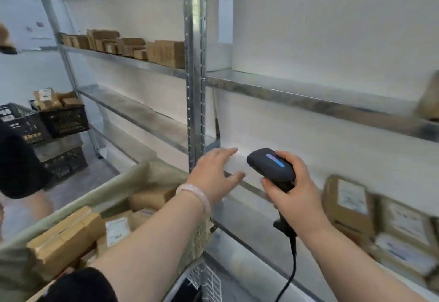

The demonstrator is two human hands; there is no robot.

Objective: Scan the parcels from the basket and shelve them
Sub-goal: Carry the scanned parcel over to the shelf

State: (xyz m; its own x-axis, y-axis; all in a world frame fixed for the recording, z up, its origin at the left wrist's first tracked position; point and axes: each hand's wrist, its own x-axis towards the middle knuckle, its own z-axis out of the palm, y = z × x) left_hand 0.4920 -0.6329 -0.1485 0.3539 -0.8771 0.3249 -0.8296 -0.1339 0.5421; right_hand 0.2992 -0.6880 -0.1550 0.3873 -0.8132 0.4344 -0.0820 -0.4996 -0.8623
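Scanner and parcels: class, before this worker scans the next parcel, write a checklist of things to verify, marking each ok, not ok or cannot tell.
1. Scanner in hand: ok, the right hand grips its handle.
2. Scanner powered: ok, a strip on its head glows blue and red.
3. Left hand free to pick: ok, it is open and holds nothing.
4. Parcels left in the basket: ok, several cardboard boxes lie inside.
5. Room on the shelf: ok, bare metal beside the shelved parcels.
6. Next parcel's label facing up: cannot tell, too blurred.
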